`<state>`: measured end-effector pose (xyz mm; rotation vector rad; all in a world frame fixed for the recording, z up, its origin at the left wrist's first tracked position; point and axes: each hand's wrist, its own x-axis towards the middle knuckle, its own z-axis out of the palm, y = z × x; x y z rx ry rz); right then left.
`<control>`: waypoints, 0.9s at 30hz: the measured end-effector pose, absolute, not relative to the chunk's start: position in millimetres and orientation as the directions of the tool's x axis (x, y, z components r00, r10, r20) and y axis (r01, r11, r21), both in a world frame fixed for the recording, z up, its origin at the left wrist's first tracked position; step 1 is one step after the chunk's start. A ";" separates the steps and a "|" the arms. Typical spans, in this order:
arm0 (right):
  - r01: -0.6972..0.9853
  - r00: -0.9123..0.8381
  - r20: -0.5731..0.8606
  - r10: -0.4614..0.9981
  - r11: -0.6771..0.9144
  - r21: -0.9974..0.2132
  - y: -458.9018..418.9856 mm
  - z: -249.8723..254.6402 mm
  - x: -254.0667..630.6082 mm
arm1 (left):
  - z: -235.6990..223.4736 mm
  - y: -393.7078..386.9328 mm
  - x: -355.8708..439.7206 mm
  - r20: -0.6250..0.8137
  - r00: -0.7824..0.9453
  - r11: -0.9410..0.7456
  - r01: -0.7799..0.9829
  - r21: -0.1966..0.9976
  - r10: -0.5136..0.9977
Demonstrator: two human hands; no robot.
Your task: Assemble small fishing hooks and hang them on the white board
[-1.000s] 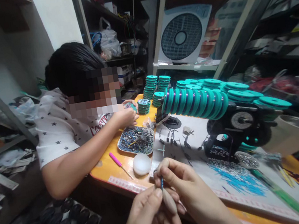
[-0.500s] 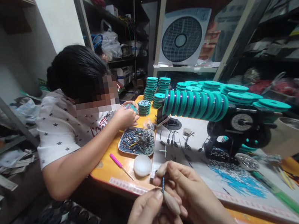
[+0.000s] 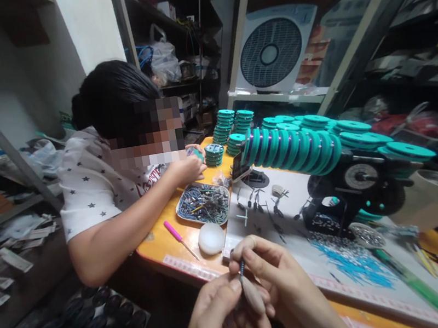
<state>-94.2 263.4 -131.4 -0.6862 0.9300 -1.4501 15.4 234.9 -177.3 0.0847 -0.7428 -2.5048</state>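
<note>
My left hand (image 3: 221, 313) and my right hand (image 3: 276, 274) meet just in front of the table edge. Between their fingertips stands a thin dark-blue ribbed stick (image 3: 241, 267), its lower end pinched by the left thumb and its top by the right fingers. What its ends hold is hidden. A smooth pale oval cover (image 3: 253, 295), apparently over a fingertip, shows just beneath it. Closest to the hands on the tabletop are a round white tub (image 3: 211, 239) and a pink-handled needle tool (image 3: 176, 234).
A tray (image 3: 179, 214) holds many small metal and blue parts. Right of it are a black winding machine (image 3: 335, 212) carrying teal spools (image 3: 292, 152), scattered blue sticks (image 3: 360, 266) and a green-handled tool (image 3: 425, 289). Across the corner, a co-worker (image 3: 97, 183) handles a teal spool.
The whole view has shifted slightly, so the surroundings sit a little further right. My hands keep the same grip on the blue stick.
</note>
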 end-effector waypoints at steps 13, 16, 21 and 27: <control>0.559 -0.146 -0.104 -0.984 0.005 -0.829 265.7 -132.1 -92.5 | -166.5 232.3 12.7 0.046 -0.875 -0.745 0.437 0.504 -0.482; 0.572 -0.137 -0.119 -0.983 0.020 -0.820 265.5 -134.7 -92.5 | -170.3 231.8 10.4 0.056 -0.875 -0.743 0.442 0.503 -0.482; 0.488 -0.098 -0.089 -0.991 0.031 -0.872 268.9 -132.6 -99.9 | -176.3 233.1 16.1 -0.035 -0.801 -0.548 0.376 0.747 -0.597; -0.386 -0.276 0.183 -0.944 -0.065 -0.920 282.4 -103.4 -113.5 | -134.5 225.3 11.4 0.055 -0.471 -0.007 0.128 0.992 -0.880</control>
